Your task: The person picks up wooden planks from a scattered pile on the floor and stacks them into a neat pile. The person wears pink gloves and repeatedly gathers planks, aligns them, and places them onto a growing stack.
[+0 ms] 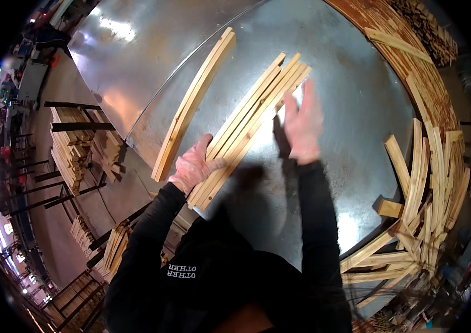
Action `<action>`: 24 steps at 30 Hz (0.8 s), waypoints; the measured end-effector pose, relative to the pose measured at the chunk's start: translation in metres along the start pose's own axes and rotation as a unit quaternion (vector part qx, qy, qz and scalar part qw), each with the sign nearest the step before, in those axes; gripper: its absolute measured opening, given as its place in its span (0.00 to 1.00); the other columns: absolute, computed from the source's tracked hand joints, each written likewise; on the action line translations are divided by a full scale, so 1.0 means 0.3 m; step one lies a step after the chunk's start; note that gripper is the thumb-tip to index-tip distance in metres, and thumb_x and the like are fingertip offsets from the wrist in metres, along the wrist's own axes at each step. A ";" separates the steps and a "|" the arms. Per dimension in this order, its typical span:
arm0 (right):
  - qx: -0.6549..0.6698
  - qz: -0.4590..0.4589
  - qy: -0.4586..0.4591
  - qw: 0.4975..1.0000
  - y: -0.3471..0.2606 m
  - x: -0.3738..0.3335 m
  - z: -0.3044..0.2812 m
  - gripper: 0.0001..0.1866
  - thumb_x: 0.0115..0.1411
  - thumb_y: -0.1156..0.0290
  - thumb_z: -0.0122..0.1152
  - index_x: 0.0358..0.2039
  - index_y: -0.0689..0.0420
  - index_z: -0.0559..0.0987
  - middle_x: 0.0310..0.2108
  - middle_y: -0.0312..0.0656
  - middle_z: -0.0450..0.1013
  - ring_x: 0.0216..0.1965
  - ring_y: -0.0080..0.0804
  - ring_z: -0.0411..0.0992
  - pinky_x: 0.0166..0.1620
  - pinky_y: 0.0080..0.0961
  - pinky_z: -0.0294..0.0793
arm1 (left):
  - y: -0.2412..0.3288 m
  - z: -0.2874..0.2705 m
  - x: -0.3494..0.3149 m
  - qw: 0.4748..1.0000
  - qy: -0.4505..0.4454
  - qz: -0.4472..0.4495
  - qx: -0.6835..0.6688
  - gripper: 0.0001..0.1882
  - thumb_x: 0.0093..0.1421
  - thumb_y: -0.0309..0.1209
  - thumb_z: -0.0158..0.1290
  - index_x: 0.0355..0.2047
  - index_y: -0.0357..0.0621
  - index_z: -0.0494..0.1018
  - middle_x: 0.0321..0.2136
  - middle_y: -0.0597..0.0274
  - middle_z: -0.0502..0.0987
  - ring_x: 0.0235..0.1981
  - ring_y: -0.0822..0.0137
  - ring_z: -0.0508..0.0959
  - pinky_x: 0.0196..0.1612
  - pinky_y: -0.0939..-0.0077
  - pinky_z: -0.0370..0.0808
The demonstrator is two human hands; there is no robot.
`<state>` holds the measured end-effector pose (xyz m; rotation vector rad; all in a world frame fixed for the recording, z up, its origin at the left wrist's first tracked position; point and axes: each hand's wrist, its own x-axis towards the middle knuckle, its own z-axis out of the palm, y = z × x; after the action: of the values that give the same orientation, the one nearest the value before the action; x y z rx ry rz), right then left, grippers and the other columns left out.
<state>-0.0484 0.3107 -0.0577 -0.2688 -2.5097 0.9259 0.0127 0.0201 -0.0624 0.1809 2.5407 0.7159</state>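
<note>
A bundle of several long wooden slats (255, 119) lies slantwise on the shiny metal table in front of me. My left hand (194, 166) is closed over its near end, with the thumb across the top and the fingers along the left side. Beside the far end, on the right, is my right hand (305, 125). Its fingers are spread and slightly blurred; it holds nothing, and whether it touches the slats I cannot tell. To the left of the bundle, a separate group of wooden slats (195, 105) lies side by side, roughly parallel and apart from my hands.
The metal table (352, 105) has a seam running along its left part. A loose heap of slats (421, 183) covers its right edge, near a rusty curved border (380, 22). Racks with stacked wood (72, 144) stand on the floor at left.
</note>
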 end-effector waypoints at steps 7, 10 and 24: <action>-0.089 0.109 -0.146 0.979 0.150 0.470 0.163 0.40 0.66 0.43 0.50 0.69 0.58 0.62 0.64 0.54 0.67 0.65 0.55 0.64 0.64 0.40 0.64 | -0.002 0.052 0.000 0.977 0.151 0.120 0.086 0.52 0.51 0.59 0.63 0.67 0.40 0.58 0.59 0.43 0.68 0.61 0.43 0.68 0.62 0.50 0.66; -0.042 0.179 -0.160 0.970 0.118 0.464 0.127 0.45 0.66 0.38 0.49 0.71 0.60 0.58 0.67 0.57 0.63 0.68 0.55 0.60 0.67 0.38 0.61 | 0.000 0.062 -0.016 0.947 0.205 0.185 0.162 0.52 0.47 0.60 0.63 0.64 0.40 0.61 0.58 0.44 0.67 0.60 0.41 0.68 0.62 0.46 0.66; 0.408 0.215 -0.106 0.881 -0.064 0.445 -0.090 0.52 0.68 0.30 0.34 0.71 0.69 0.51 0.55 0.54 0.76 0.66 0.44 0.63 0.74 0.34 0.38 | 0.062 0.066 -0.042 0.939 0.186 0.264 0.116 0.34 0.58 0.32 0.55 0.63 0.30 0.63 0.64 0.38 0.64 0.65 0.39 0.65 0.68 0.50 0.63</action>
<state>-0.1537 0.3552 0.0189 -0.4643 -2.0102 2.1834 0.0333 0.0419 -0.0622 0.9142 2.9679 0.6848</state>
